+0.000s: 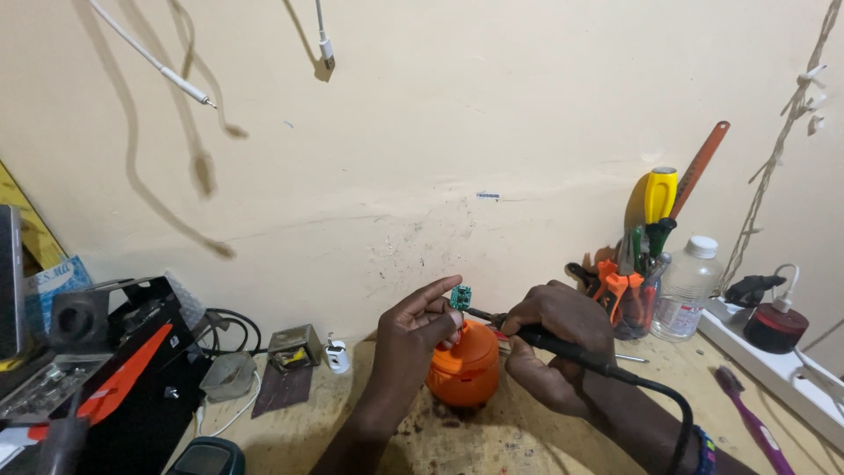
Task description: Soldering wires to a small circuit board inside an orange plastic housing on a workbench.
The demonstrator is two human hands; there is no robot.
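Hands meet at the middle of a cluttered workbench, seen from my head camera looking down. My left hand [413, 330] pinches a tiny green circuit board [460, 296] between thumb and fingertips, holding it upright just above a round orange plastic pot [463, 365] that sits on the scuffed, stained bench top [527, 435]. My right hand [554, 339] is closed around the black handle of a soldering iron [571, 350], its thin metal tip reaching left to touch or nearly touch the board's lower edge; I cannot tell which. A thick black cord runs from the handle back past my wrist. To do this step well, I judge the board needs to stay dead steady, braced against the pot, with the tip laid lightly on one pad only and my fingertips kept away from the hot metal. The board looks flat, rigid and matte; the pot is smooth, glossy and ribbed like a small pumpkin. At the right stand a clear jar of tools [637, 290] with orange-handled pliers and a yellow-handled screwdriver, a clear plastic bottle [687, 286] with a white cap, a white power strip [774, 365] and a purple toothbrush [747, 418]. At the left sits a black and red box [132, 361]. White cables [158, 66] hang on the cream wall.
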